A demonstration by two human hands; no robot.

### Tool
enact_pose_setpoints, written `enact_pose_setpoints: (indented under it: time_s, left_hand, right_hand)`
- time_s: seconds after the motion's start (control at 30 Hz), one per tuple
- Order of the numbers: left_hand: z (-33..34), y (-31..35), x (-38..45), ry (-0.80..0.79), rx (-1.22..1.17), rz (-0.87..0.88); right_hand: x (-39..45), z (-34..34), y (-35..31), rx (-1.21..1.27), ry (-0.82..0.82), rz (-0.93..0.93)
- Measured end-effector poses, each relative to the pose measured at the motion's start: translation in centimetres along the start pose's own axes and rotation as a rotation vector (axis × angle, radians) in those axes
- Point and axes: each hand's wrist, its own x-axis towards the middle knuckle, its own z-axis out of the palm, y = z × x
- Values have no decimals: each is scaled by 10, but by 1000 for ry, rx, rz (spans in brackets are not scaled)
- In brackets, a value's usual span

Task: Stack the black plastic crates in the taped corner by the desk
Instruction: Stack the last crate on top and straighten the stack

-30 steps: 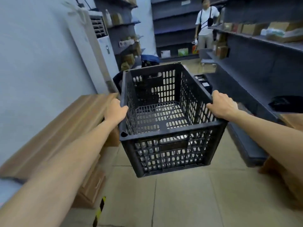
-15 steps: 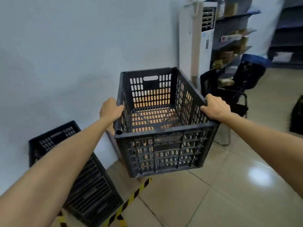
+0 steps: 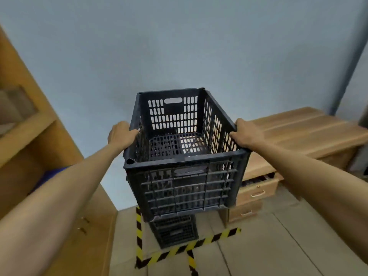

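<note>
Room: we see taped floor [image 3: 201,243] below our grips, bench [image 3: 294,132] right.
Crate: upper crate [image 3: 185,174] between grips, above lower crate [image 3: 175,230].
Grips: left hand [image 3: 121,134] and right hand [image 3: 247,134] clasp its rims.

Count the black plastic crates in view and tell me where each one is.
2. The held crate is gripped on its side rims by the left hand and right hand. The lower crate stands on the floor inside the striped tape; the held one may hide more.

Likely an office storeroom: wooden desk [image 3: 294,134], hazard-taped floor [image 3: 258,253].
</note>
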Motion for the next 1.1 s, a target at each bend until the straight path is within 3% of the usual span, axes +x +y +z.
enact_pose_setpoints:
  time_s: [0.23,0.4,0.77,1.1]
  left_hand:
    - [5,-102,103,14,56,-68]
    - [28,-141,176,-15,54,-88]
    - [86,-180,292,-48,27,-138]
    - [100,-187,322,-60,5,-151]
  right_hand:
    - [99,88,-101,54,-80,-53]
    - [157,130,-138,-14,-93,-45]
    - [271,180,-181,32,-123,-8]
    - [303,197,-194,52,-189,5]
